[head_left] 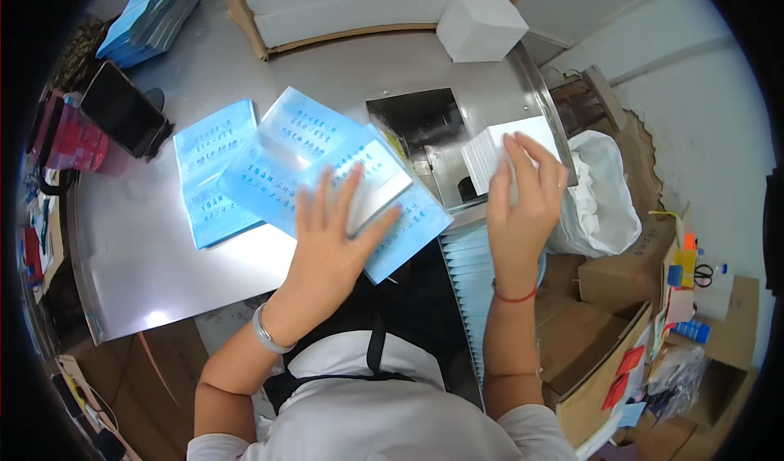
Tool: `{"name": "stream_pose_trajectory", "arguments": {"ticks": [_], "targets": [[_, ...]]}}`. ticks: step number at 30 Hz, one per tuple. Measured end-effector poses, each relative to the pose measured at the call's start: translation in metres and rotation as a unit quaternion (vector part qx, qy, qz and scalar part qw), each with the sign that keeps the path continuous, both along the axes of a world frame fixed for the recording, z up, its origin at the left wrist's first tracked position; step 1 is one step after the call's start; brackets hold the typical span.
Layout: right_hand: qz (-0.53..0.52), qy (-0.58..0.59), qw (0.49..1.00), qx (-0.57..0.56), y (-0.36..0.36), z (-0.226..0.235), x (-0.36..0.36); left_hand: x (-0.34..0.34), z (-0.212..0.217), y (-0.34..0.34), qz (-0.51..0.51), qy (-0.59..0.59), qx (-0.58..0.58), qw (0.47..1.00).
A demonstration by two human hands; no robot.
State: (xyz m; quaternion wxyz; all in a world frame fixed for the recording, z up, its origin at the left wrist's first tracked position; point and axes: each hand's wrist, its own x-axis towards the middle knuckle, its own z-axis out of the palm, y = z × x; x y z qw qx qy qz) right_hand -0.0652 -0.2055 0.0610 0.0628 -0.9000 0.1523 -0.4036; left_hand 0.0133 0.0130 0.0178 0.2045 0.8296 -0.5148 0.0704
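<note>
My left hand (331,236) lies with its fingers spread on overlapping blue printed sheets (306,126). Under its fingertips a flat white piece (384,179) shows, partly covered by a blue see-through layer; what it is made of I cannot tell. To the right, my right hand (527,191) reaches over a stack of thin white sheets (535,130). Its fingertips touch the stack's top and the thumb rests near the left side, with fingers apart. A further pile of blue printed packets (208,208) lies left of my left hand.
On the metal table (122,265) a phone (122,110) leans by a pink container (77,138), with blue packets (147,20) behind. A white block (482,28) stands far right. Pleated blue material (465,273) hangs at the near edge; a white bag (604,191) and cartons (629,265) sit right.
</note>
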Motion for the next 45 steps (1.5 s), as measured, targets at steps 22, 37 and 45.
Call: {"name": "stream_pose_trajectory", "arguments": {"ticks": [22,37,45], "targets": [[0.24,0.19,0.952,-0.003,0.042,-0.045,0.018,0.019,0.013,-0.018,-0.041,0.28,-0.013,0.959],[-0.061,0.043,0.997,0.006,-0.01,-0.016,0.001,0.01,-0.002,0.005,-0.023,0.372,-0.056,0.926],[0.015,0.122,0.99,0.062,-0.041,0.001,-0.015,0.006,-0.009,-0.005,0.018,0.057,-0.021,0.998]]}}
